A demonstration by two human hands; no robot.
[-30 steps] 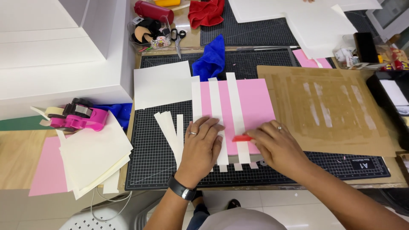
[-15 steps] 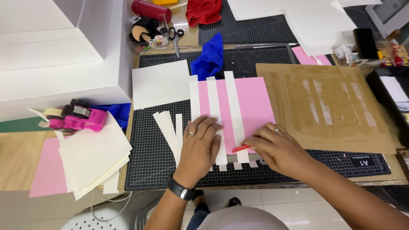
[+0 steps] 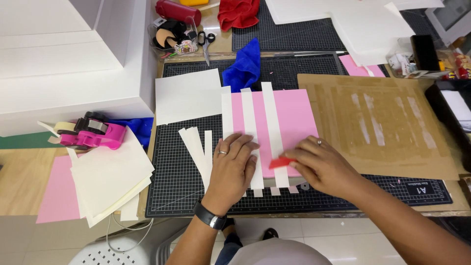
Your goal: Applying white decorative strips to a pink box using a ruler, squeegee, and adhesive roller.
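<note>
Hands work over a pink sheet [image 3: 294, 115] lying on a dark gridded cutting mat [image 3: 176, 176] near the front edge of the worktop [image 3: 19, 172]. Three cream paper strips [image 3: 273, 122] run upright across the pink sheet, their lower ends sticking out just past its front edge. The left hand [image 3: 234, 164] lies flat, palm down, fingers [image 3: 244, 145] spread and pressing on the left and middle strips at the sheet's lower left part; it holds nothing. The right hand [image 3: 321, 164] pinches a small red tool [image 3: 281, 162] between thumb and fingertips, the tool's tip touching the rightmost strip close to the sheet's front edge, just to the right of the left hand's fingertips. Loose cream strips [image 3: 196, 147] lie on the mat beside the left hand. A brown cardboard sheet [image 3: 382, 122] sits to the right of the pink sheet, overlapping the mat. Toward the worktop's left edge rest a stack of cream paper [image 3: 108, 174] and a pink tape dispenser [image 3: 88, 135]. A blue cloth [image 3: 244, 66] lies behind the pink sheet.
</note>
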